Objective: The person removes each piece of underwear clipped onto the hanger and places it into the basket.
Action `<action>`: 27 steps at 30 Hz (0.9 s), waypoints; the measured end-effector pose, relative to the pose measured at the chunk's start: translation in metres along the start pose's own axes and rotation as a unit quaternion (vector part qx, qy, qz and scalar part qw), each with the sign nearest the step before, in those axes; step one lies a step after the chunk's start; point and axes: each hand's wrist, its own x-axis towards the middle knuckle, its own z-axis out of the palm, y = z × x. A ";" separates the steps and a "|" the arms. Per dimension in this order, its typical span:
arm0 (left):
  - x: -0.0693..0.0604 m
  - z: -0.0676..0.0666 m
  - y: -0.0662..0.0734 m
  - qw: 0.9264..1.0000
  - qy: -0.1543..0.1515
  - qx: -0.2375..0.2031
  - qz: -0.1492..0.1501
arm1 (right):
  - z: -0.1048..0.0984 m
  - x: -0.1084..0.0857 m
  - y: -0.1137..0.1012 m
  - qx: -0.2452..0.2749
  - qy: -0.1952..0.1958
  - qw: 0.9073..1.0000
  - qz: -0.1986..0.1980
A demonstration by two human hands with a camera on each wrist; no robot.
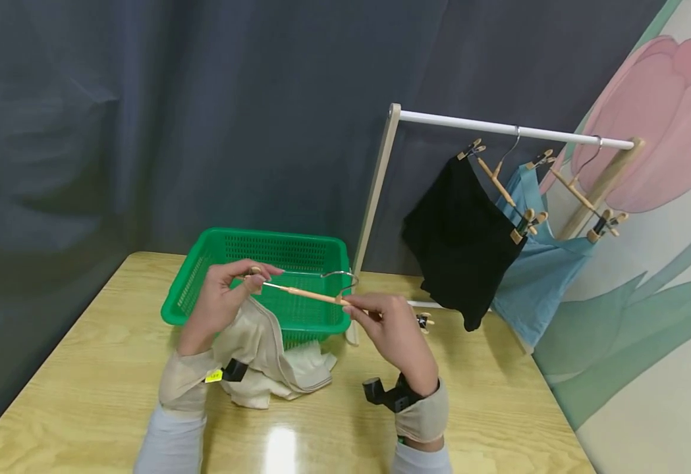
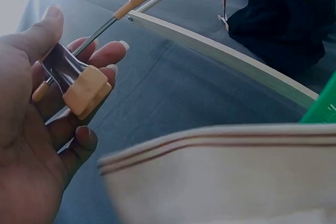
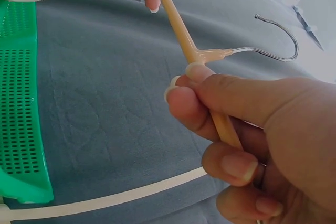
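the left hand (image 1: 226, 293) pinches a clip (image 2: 86, 87) at one end of the hanger (image 1: 312, 294), thumb on one side and fingers behind. the right hand (image 1: 389, 322) pinches the hanger's bar between thumb and forefinger, just beside the stem of its hook (image 3: 291, 35), with the other fingers bent below. the hanger is held nearly level, in the air near the front of the green basket (image 1: 197, 280); a second clip (image 1: 423, 321) shows past the right hand. below the left hand a cream cloth (image 1: 262, 359) lies rumpled on the table (image 1: 84, 368), its upper part overlapping the basket's near side in the head view; i cannot tell whether they touch. to the right stands a rack (image 1: 377, 187) with a white rail, where a black garment (image 1: 460, 243) and a blue garment (image 1: 549, 276) hang from clip hangers, the black partly covering the blue. a dark curtain (image 1: 292, 131) hangs behind, beside a painted wall (image 1: 677, 283).
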 end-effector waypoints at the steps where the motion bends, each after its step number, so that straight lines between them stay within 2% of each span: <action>1: 0.001 0.000 0.000 1.000 0.000 0.001 -0.001 | 0.000 0.001 0.000 -0.001 0.001 1.000 -0.002; 4: 0.001 -0.001 0.001 1.000 -0.006 0.003 -0.006 | -0.002 0.001 0.000 -0.003 0.001 1.000 -0.003; 10: 0.002 -0.001 0.001 0.998 -0.030 0.009 -0.056 | -0.003 0.001 -0.002 -0.013 0.001 1.000 0.003; 12: 0.003 -0.002 0.000 0.997 -0.037 0.010 -0.064 | -0.004 0.002 -0.003 -0.019 0.001 1.000 0.002; 20: 0.002 -0.003 -0.005 0.992 -0.076 0.010 -0.100 | -0.003 -0.001 -0.002 -0.073 0.009 0.997 0.007; 23: 0.001 -0.001 -0.007 0.988 -0.091 0.026 -0.122 | -0.003 -0.003 -0.002 -0.088 0.010 0.996 0.016; 27: 0.003 0.003 -0.009 0.983 -0.094 0.070 -0.143 | -0.005 -0.003 -0.001 -0.114 0.013 0.993 0.023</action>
